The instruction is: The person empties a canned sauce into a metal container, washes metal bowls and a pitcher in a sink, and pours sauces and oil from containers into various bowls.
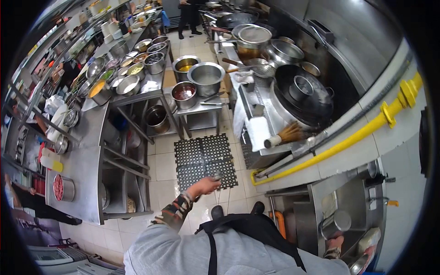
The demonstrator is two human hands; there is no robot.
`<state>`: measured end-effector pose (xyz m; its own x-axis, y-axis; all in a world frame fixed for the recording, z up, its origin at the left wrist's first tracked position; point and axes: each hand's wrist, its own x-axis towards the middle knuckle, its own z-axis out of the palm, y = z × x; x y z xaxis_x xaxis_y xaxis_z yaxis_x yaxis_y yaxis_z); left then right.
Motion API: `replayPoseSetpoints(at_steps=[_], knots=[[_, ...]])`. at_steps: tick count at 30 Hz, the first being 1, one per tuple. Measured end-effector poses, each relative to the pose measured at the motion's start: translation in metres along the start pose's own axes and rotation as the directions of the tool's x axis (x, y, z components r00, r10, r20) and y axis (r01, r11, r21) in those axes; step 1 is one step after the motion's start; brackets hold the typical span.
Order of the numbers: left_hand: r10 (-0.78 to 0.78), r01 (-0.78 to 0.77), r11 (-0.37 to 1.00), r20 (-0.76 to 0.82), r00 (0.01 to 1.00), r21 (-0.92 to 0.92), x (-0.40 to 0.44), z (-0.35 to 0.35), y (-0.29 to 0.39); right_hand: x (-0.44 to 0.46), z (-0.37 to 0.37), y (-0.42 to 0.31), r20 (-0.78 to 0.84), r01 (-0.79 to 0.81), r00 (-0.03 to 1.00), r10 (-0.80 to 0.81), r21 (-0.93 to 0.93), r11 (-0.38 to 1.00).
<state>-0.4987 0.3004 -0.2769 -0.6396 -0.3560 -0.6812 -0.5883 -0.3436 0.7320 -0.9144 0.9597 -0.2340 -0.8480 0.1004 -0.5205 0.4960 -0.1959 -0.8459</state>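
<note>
My left hand (205, 186) is stretched out over the floor mat, its fingers closed around a small shiny metal object (217, 175) too small to name. Down at the right, my right hand (336, 243) is beside a steel pot (338, 223) at the sink (359, 214). The fingers appear to grip the pot's near side, though they are partly hidden. A pale, whitish item (369, 239) and a metal bowl (360, 265) lie right of that hand.
A perforated black mat (204, 160) covers floor tiles ahead. The steel counter (85, 183) at left bears a pot of red meat (63, 188). Pots stand on a low table (201, 108). A wok (303, 98), brush (288, 134) and yellow pipe (337, 145) are at right. A person (189, 18) stands far off.
</note>
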Motion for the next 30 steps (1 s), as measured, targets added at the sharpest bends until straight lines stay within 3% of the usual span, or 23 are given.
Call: replayPoseSetpoints(at_steps=[2,3,4,5,6,7,9,10,11,12,13,14,15,16,17,18,19,20,22,26,28,29,30], knots=[[0.296,-0.097,0.831,-0.287,0.911,0.548,-0.008,-0.045,-0.063,-0.018,0.01,0.017,0.435,0.343,0.885,-0.166,-0.368,0.864],[0.114,-0.016,0.95,-0.302,0.946,0.311,-0.026,-0.064,-0.076,-0.089,0.068,0.03,0.393,0.548,0.822,-0.412,-0.348,0.761],[-0.068,0.087,0.994,-0.254,0.965,0.068,-0.042,-0.079,-0.085,-0.111,0.085,0.042,0.405,0.457,0.861,-0.307,-0.35,0.818],[-0.069,0.093,0.991,-0.234,0.97,0.092,-0.049,-0.087,-0.103,-0.129,0.112,0.054,0.437,0.28,0.891,-0.124,-0.313,0.908],[-0.04,0.125,0.975,-0.406,0.913,0.184,-0.054,-0.093,-0.131,-0.145,0.146,0.068,0.46,0.027,0.882,0.1,-0.261,0.965],[0.015,0.166,0.949,-0.562,0.827,0.269,-0.058,-0.1,-0.158,-0.155,0.189,0.086,0.489,-0.237,0.811,0.321,-0.228,0.944],[0.19,0.269,0.876,-0.799,0.57,0.4,-0.057,-0.118,-0.188,-0.157,0.288,0.127,0.547,-0.626,0.554,0.628,-0.224,0.747],[0.202,0.273,0.864,-0.789,0.58,0.423,-0.057,-0.12,-0.179,-0.16,0.341,0.144,0.582,-0.707,0.442,0.682,-0.242,0.665],[0.049,0.146,0.972,-0.766,0.641,0.184,-0.06,-0.114,-0.156,-0.168,0.404,0.161,0.672,-0.594,0.442,0.594,-0.277,0.756],[-0.091,0.04,0.995,-0.695,0.713,-0.089,-0.067,-0.103,-0.122,-0.219,0.47,0.152,0.739,-0.489,0.48,0.473,-0.222,0.843],[-0.19,-0.009,0.952,-0.613,0.767,-0.306,-0.088,-0.087,-0.063,-0.23,0.507,0.159,0.716,-0.317,0.541,0.442,-0.313,0.895],[-0.184,-0.081,0.911,-0.576,0.797,-0.403,-0.085,-0.086,-0.042,-0.237,0.54,0.176,0.781,0.163,0.589,0.208,-0.367,0.916],[-0.17,-0.147,0.815,-0.475,0.863,-0.56,-0.084,-0.094,-0.025,-0.268,0.573,0.165,0.851,0.607,0.517,0.095,-0.443,0.66],[-0.134,-0.185,0.688,-0.373,0.918,-0.702,-0.082,-0.103,-0.008,-0.286,0.599,0.174,0.946,0.743,0.314,0.085,-0.3,0.599],[-0.131,-0.184,0.697,-0.375,0.918,-0.693,-0.081,-0.11,0.011,-0.302,0.615,0.199,0.99,0.788,0.094,-0.106,-0.009,0.615],[-0.195,-0.158,0.678,-0.383,0.903,-0.718,-0.08,-0.116,0.031,-0.335,0.624,0.183,0.991,0.892,-0.078,-0.11,0.119,0.436],[-0.258,-0.139,0.655,-0.392,0.883,-0.743,-0.078,-0.124,0.044,-0.34,0.64,0.2,0.873,0.855,-0.441,-0.21,0.479,0.198],[-0.256,-0.149,0.658,-0.405,0.878,-0.738,-0.075,-0.137,0.049,-0.352,0.653,0.209,0.72,0.722,-0.652,-0.237,0.685,0.096],[-0.138,-0.158,0.487,-0.255,0.957,-0.859,-0.075,-0.164,0.044,-0.367,0.674,0.213,0.539,0.546,-0.804,-0.251,0.836,0.046],[0.038,-0.433,0.55,-0.497,0.867,-0.714,-0.094,-0.192,0.083,-0.371,0.716,0.217,0.429,0.415,-0.847,-0.315,0.903,0.112],[-0.014,-0.475,0.491,-0.552,0.834,-0.73,-0.102,-0.2,0.114,-0.376,0.742,0.215,0.369,0.341,-0.876,-0.31,0.929,0.144],[-0.059,-0.47,0.734,-0.736,0.674,-0.49,-0.109,-0.198,0.133,-0.378,0.755,0.212,0.377,0.339,-0.876,-0.301,0.925,0.172],[-0.037,-0.344,0.911,-0.874,0.484,-0.229,-0.115,-0.194,0.152,-0.38,0.768,0.208,0.365,0.319,-0.879,-0.306,0.928,0.191]])
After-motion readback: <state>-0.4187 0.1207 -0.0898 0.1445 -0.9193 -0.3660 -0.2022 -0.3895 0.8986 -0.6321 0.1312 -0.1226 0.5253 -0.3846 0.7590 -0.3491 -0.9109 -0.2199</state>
